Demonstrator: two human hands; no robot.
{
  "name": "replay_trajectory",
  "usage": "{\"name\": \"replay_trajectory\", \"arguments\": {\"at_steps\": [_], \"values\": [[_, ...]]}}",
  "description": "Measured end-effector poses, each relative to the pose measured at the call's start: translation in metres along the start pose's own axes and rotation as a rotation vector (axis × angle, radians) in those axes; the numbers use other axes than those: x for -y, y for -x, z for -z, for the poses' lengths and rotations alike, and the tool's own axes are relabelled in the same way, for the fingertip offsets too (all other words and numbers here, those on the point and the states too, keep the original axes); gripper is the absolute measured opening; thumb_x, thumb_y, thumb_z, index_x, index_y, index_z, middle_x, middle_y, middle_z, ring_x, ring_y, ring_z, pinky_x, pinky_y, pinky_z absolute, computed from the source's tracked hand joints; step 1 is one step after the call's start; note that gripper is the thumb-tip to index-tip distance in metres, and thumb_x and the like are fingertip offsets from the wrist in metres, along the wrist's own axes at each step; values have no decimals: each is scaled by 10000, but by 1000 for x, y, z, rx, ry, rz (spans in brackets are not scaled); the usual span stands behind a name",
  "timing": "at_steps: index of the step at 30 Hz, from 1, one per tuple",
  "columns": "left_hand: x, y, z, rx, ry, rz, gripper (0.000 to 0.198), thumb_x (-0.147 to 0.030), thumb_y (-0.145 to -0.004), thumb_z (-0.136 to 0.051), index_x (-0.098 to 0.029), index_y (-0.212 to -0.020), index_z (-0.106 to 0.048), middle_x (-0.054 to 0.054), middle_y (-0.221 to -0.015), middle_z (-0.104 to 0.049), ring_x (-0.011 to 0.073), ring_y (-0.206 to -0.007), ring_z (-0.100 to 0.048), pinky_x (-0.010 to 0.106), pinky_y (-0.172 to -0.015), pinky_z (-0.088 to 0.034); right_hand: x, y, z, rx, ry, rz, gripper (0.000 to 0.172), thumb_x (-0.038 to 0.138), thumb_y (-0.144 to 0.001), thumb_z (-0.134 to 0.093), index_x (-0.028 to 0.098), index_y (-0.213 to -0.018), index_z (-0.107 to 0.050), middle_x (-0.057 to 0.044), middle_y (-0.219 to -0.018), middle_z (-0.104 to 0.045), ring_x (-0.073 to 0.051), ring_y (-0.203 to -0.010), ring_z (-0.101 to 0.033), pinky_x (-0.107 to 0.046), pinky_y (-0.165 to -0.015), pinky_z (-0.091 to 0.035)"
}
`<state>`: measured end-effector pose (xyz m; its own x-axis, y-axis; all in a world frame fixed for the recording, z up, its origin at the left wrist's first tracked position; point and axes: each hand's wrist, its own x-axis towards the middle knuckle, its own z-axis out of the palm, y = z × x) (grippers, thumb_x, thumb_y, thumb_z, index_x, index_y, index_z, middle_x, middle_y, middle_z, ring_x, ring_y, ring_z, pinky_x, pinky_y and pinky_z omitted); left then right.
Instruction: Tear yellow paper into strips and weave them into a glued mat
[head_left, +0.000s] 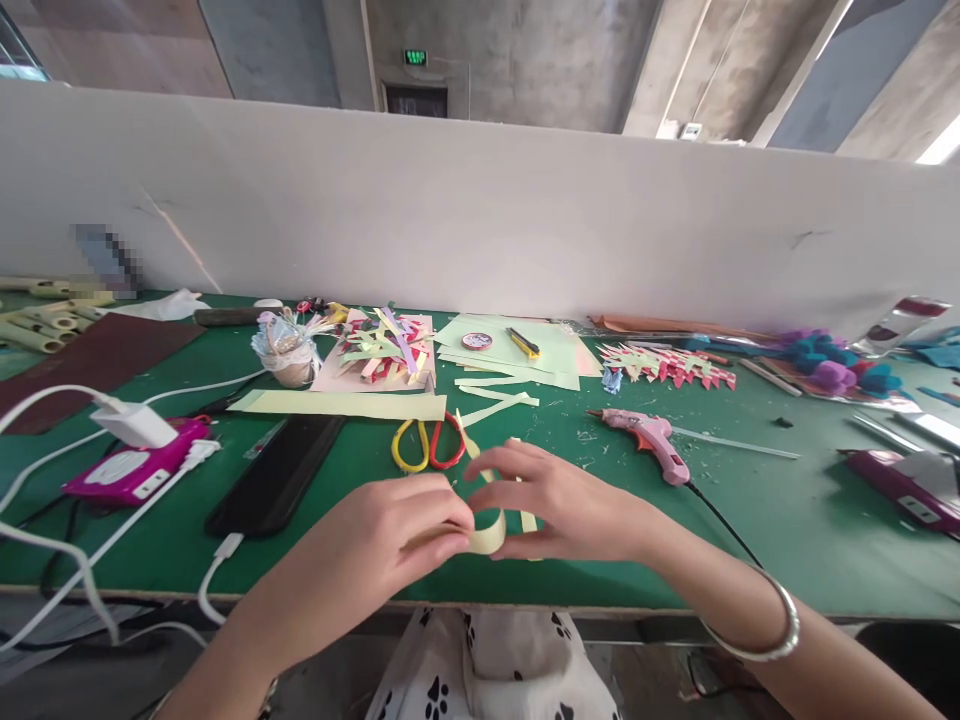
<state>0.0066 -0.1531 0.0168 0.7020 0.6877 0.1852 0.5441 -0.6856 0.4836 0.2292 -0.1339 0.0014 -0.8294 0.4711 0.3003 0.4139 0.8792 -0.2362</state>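
Observation:
My left hand and my right hand meet above the near edge of the green table. Both pinch a pale yellow paper strip that curls between them. One end of the strip runs up past my right fingers. Yellow-and-red handled scissors lie just beyond my hands. A pink glue gun rests to the right of them, its cord trailing toward the table edge.
Pale paper sheets, cut coloured strips, a tape roll, a yellow cutter and red-white folded pieces lie farther back. A black phone, a magenta device and white cables sit at left. A white partition stands behind.

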Motion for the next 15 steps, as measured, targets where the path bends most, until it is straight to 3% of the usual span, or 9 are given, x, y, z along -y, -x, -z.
{"name": "replay_trajectory", "arguments": {"at_steps": [3, 7, 10, 15], "values": [[-3, 1, 8, -190, -170, -164, 162, -212, -898, -438, -214, -803, -570, -18, -786, -574, 95, -707, -522, 197, -623, -402, 8, 9, 9, -52, -12, 3, 171, 305, -880, -483, 164, -919, -573, -43, -841, -608, -121, -771, -530, -254, -683, -410], [4, 0, 6, -410, -490, -344, 143, -118, -863, -474, -177, -805, -591, 11, -784, -605, 127, -717, -512, 254, -656, -404, 14, 33, 10, -279, 384, -47, 168, 160, -901, -432, 160, -827, -583, -26, -718, -599, -108, -623, -472, -269, -578, -308], [13, 2, -14, -410, -635, -427, 194, -85, -870, -435, -164, -812, -602, 10, -771, -633, 129, -685, -524, 267, -632, -400, 16, 52, -11, -326, 654, -36, 152, 102, -868, -466, 137, -791, -592, -30, -673, -585, -113, -584, -424, -286, -547, -253], [29, 8, -64, -317, -613, -395, 280, -46, -882, -363, -162, -799, -605, 2, -741, -627, 119, -667, -546, 268, -631, -399, 9, 76, -58, -108, 640, -203, 183, 79, -840, -469, 155, -723, -586, -43, -743, -584, -133, -629, -423, -284, -560, -271]]}}
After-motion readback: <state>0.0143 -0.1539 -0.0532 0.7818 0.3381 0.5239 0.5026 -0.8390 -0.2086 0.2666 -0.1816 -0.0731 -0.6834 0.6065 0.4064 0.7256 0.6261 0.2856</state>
